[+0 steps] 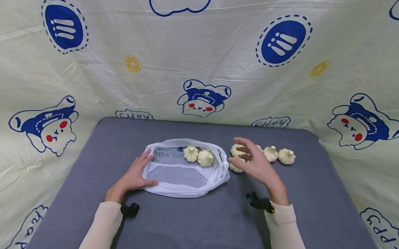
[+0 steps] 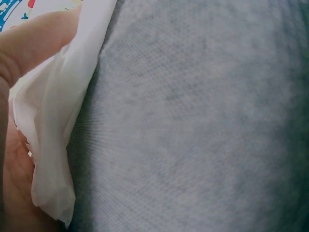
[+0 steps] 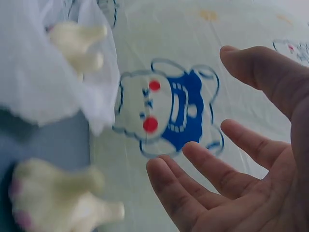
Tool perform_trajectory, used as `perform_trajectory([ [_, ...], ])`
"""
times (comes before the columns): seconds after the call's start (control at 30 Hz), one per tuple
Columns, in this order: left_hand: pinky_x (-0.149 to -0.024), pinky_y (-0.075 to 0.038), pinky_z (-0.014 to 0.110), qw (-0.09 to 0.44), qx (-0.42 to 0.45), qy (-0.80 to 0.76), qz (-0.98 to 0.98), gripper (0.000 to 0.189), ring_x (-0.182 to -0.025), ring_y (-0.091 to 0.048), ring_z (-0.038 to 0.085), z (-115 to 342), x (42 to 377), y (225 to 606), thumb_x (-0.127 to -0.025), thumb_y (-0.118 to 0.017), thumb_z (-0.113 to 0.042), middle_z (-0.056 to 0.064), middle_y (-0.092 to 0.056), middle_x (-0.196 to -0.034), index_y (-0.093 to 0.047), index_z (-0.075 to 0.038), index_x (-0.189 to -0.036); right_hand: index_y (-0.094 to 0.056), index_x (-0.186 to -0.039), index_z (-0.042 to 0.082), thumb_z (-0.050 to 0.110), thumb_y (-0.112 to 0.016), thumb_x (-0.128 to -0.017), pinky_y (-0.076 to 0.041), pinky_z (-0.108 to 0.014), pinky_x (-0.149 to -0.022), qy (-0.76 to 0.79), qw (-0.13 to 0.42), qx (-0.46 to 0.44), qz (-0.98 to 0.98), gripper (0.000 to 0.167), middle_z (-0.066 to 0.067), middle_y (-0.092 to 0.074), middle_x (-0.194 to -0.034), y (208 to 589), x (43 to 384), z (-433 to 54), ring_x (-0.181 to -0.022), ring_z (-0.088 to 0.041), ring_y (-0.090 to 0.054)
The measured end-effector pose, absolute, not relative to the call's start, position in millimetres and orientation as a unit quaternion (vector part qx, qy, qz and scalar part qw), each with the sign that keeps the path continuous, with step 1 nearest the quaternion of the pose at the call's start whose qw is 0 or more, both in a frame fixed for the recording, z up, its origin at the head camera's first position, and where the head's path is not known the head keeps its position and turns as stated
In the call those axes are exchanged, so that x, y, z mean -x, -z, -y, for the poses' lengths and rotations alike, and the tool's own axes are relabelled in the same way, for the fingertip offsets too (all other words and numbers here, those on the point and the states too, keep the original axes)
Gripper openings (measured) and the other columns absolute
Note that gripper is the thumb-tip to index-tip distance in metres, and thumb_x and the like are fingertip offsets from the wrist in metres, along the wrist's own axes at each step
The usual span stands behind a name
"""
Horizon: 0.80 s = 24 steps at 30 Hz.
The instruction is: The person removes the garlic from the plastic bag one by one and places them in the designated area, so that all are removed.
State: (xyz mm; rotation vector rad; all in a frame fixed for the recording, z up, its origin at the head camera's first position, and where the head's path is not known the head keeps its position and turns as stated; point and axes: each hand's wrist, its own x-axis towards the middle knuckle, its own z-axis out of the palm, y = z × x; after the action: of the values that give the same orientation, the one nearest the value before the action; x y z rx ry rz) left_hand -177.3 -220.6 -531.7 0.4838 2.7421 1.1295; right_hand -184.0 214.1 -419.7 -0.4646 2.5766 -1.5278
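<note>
A white plastic bag [image 1: 169,190] lies on the table with its mouth spread upward. Two garlic bulbs [image 1: 205,158] rest inside, toward its right side. At the bag's left side, my left hand [image 1: 134,175] holds the rim; in the left wrist view white plastic [image 2: 55,121] covers part of the fingers. My right hand [image 1: 256,167] hovers with parted fingers over the garlic bulbs [image 1: 236,167] right of the bag, partly hiding them. The right wrist view shows nothing between its fingers [image 3: 219,171], and a garlic bulb [image 3: 53,198] lies apart from them.
More garlic bulbs [image 1: 287,157] sit in a row on the right of the grey-covered table [image 1: 187,229]. A patterned cloth [image 1: 217,46] hangs behind the far edge and along both sides. Each wrist carries a black strap device [image 1: 259,201].
</note>
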Motion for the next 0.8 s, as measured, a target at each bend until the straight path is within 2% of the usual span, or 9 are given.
perform_trajectory([
  [0.3,-0.127,-0.005,0.064,0.071,-0.154,-0.373,-0.912,0.099,-0.157,-0.013,0.046,219.5,176.2,531.1,-0.077,-0.086,-0.039,0.017,-0.015,-0.173,-0.039,-0.005,-0.157,-0.043,-0.154,0.014,0.029,-0.077,-0.093,-0.043,-0.062,-0.114,0.488,0.094,0.213,-0.841,0.071,-0.015,-0.046,-0.157,420.3,196.7,-166.0,-0.139,-0.042,-0.051],
  [0.57,-0.127,-0.005,0.065,0.069,-0.159,-0.372,-0.912,0.1,-0.157,-0.013,0.045,220.5,177.2,532.2,-0.077,-0.086,-0.039,0.018,-0.015,-0.172,-0.039,-0.004,-0.157,-0.043,-0.155,0.015,0.034,-0.079,-0.092,-0.046,-0.055,-0.113,0.468,0.134,0.219,-0.846,0.075,-0.012,-0.045,-0.158,430.7,211.5,-135.2,-0.139,-0.038,-0.051],
  [0.8,-0.127,-0.005,0.064,0.068,-0.159,-0.37,-0.913,0.101,-0.158,-0.013,0.045,221.6,178.8,534.4,-0.077,-0.086,-0.041,0.017,-0.015,-0.173,-0.039,-0.005,-0.158,-0.045,-0.154,0.013,0.034,-0.078,-0.091,-0.05,-0.05,-0.111,0.432,0.133,0.238,-0.859,0.074,-0.014,-0.046,-0.157,437.8,223.7,-121.0,-0.137,-0.039,-0.053],
])
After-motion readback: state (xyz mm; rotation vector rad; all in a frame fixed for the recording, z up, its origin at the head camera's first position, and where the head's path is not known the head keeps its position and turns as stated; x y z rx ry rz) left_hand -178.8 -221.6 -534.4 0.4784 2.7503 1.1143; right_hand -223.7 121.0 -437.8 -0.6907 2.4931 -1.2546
